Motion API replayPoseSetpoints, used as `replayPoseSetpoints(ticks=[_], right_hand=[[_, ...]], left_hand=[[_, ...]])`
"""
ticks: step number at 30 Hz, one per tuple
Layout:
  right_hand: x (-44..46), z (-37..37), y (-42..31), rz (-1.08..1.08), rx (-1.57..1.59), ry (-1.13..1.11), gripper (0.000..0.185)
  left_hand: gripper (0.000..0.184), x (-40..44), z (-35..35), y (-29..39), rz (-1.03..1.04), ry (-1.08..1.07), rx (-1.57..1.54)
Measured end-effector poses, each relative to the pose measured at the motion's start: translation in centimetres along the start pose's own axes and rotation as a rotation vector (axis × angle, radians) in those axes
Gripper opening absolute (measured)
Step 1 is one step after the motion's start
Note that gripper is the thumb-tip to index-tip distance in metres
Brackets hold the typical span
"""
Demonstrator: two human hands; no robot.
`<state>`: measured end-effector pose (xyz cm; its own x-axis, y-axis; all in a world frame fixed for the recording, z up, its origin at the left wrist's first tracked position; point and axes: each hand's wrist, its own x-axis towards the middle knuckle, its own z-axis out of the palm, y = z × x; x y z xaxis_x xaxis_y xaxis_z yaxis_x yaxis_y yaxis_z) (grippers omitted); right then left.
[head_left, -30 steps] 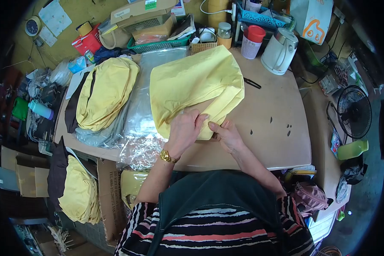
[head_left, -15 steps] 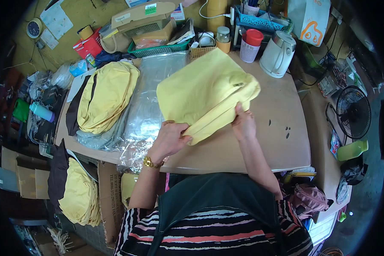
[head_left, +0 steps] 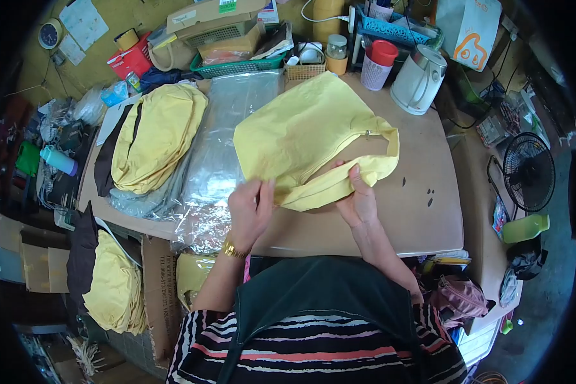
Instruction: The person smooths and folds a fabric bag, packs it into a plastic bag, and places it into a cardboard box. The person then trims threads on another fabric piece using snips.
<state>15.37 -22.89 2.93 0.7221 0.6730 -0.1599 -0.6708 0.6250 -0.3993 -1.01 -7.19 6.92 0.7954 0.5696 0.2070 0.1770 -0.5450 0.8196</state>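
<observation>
White kettle (head_left: 418,80) beyond yellow bag (head_left: 301,131)

A small workshop for sewn goods (head_left: 163,137) is suggested: a yellow fabric bag (head_left: 297,131) is handled over a worktable (head_left: 422,214) stacked with yellow cloth pieces (head_left: 166,131) and clear plastic bags (head_left: 233,121), near a printed cardboard carton (head_left: 158,281).
</observation>
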Motion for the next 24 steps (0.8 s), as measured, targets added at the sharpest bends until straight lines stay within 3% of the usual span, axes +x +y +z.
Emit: replayPoseSetpoints(ticks=[1,2,4,5,7,8,9,10,11,13,14,16,17,20,21,23,24], right_hand=[[0.0,0.4,0.0,-0.049,0.001,0.042,0.036],[0.1,0.6,-0.1,-0.052,0.0,0.05,0.036],[0.7,0.8,-0.1,-0.125,-0.001,-0.077,0.036],[0.9,0.9,0.1,-0.125,0.03,-0.146,0.034],[-0.1,2.2,0.3,-0.106,-0.042,-0.117,0.03],[-0.5,2.7,0.5,-0.093,-0.112,-0.096,0.027],[-1.0,2.3,1.3,-0.124,-0.139,0.026,0.028],[-1.9,-0.2,1.0,0.003,-0.554,-0.174,0.027],[-2.6,-2.2,0.5,0.13,-0.971,-0.376,0.026],[-5.6,5.6,-2.0,0.623,-1.611,-0.834,0.027],[-6.1,6.3,-2.2,0.613,-1.615,-0.83,0.027],[-6.8,6.8,-2.5,-0.188,-1.794,-0.54,0.029],[-5.8,6.7,-2.8,-0.19,-1.795,-0.533,0.029],[0.3,5.5,-3.2,-0.986,-2.042,-0.62,0.025],[0.6,4.8,-3.4,-0.986,-2.033,-0.634,0.025],[1.3,3.7,-4.6,-0.022,-2.081,-0.466,0.033],[1.2,4.2,-5.0,-0.023,-2.085,-0.484,0.033]], left_hand=[[0.032,-1.1,-0.5,0.2,-0.243,-0.162,-0.098],[0.032,-1.7,-0.2,0.0,-0.245,-0.17,-0.101],[0.038,-2.8,1.0,-0.3,-0.034,-0.711,-0.141],[0.038,-2.7,2.3,-1.3,-0.038,-0.71,-0.147],[0.036,-1.6,4.9,-2.6,-0.013,-0.484,-0.565],[0.036,-1.1,5.2,-2.3,-0.01,-0.487,-0.565],[0.035,-0.3,4.7,-0.6,-0.279,-0.257,-1.02],[0.035,0.3,4.2,0.2,-0.551,0.004,-1.453],[0.04,0.7,4.2,-2.2,-0.518,-0.006,-1.602],[0.038,1.4,4.4,-2.9,-0.55,0.102,-1.585],[0.037,1.4,4.4,-3.1,-0.607,0.214,-1.562],[0.038,1.4,4.8,-3.0,-0.589,0.174,-1.58],[0.038,1.3,5.0,-2.9,-0.575,0.121,-1.596],[0.04,0.9,5.2,-3.1,-0.529,0.043,-1.63],[0.042,0.9,5.1,-3.3,-0.487,0.009,-1.651],[0.04,1.0,4.5,-2.7,-0.566,0.094,-1.665],[0.039,1.1,4.3,-2.6,-0.653,0.162,-1.677]])
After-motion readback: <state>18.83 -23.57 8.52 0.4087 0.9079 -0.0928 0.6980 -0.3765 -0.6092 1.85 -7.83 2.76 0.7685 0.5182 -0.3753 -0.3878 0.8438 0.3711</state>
